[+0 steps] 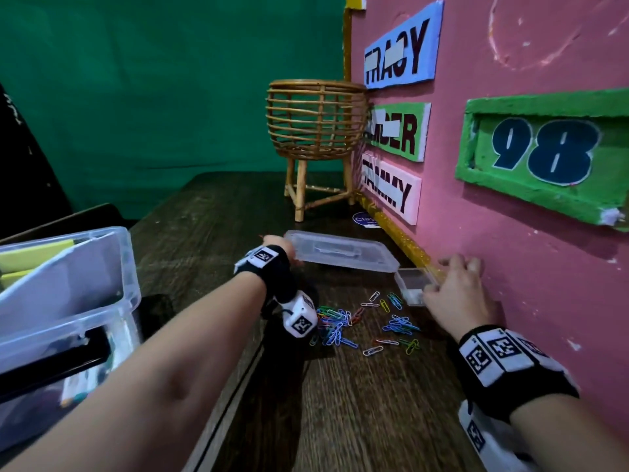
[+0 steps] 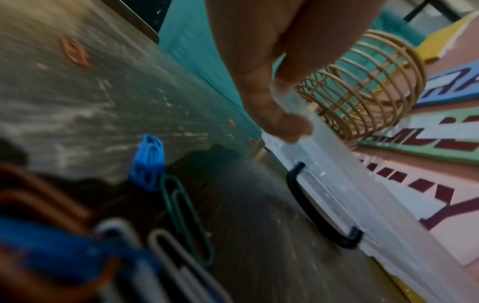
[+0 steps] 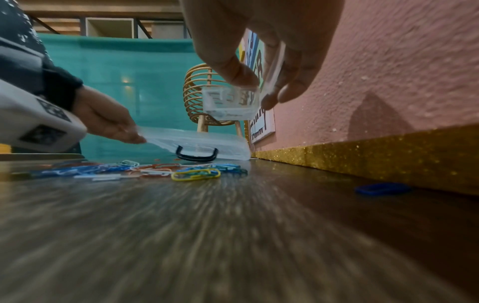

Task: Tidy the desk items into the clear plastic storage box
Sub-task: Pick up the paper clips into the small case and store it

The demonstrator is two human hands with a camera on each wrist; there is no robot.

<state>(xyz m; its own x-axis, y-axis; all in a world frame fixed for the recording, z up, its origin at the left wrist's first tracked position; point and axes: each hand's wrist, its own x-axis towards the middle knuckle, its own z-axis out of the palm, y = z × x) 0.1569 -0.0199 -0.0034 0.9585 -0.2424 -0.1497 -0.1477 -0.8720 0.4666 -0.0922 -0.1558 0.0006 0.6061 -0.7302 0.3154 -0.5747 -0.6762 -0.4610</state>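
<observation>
Several coloured paper clips [image 1: 367, 323] lie scattered on the dark wooden desk [image 1: 340, 403]. My right hand [image 1: 442, 284] pinches a small clear clip box [image 1: 413, 284] by the pink wall, held just above the desk [image 3: 233, 225]; the small box [image 3: 230, 102] looks empty, its flap up. My left hand [image 1: 277, 245] pinches the left edge of a clear lid [image 1: 340, 253] with a black handle [image 3: 197, 156], tilting that side up. The lid [image 2: 362, 194] sits between thumb and fingers of my left hand [image 2: 287, 125]. The clear storage box [image 1: 68, 301] stands at the left, holding yellow pads.
A rattan basket on legs [image 1: 316, 131] stands at the back against the pink wall [image 1: 510, 233], which has name signs and a glittery gold strip [image 3: 362, 160] at its foot. One blue clip [image 3: 381, 188] lies alone near that strip. A green cloth hangs behind.
</observation>
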